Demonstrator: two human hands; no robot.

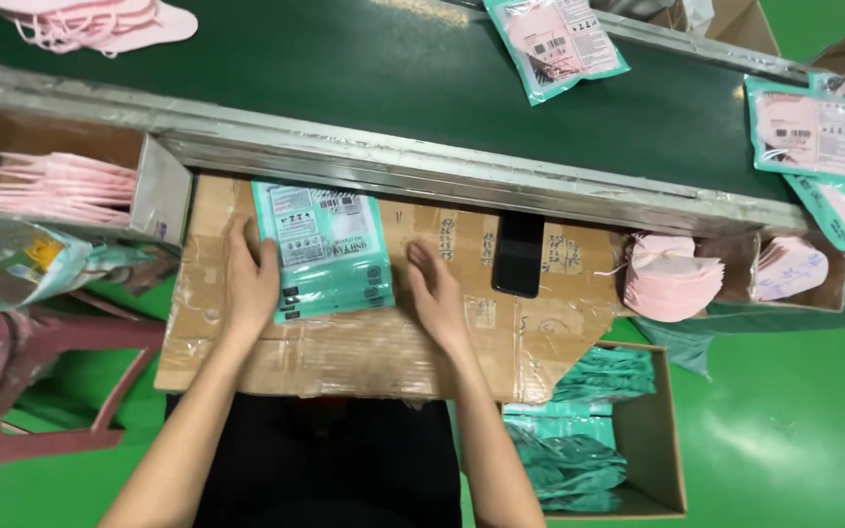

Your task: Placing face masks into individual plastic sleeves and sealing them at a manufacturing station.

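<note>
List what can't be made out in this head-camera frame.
- Left hand: fingertips hidden under the teal packet stack.
- Pink mask pile: cut off by the top edge.
- Dark flat object on the cardboard board: too plain to identify.
- Cardboard box: depth hidden by teal packets.
- Right hand: palm faces away.

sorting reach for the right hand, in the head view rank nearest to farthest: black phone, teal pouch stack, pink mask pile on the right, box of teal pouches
From the right hand:
1. Teal pouch stack, just to its left.
2. Black phone, just to its right; nearly a tie with the stack.
3. Box of teal pouches, below right.
4. Pink mask pile, farther right.
</note>
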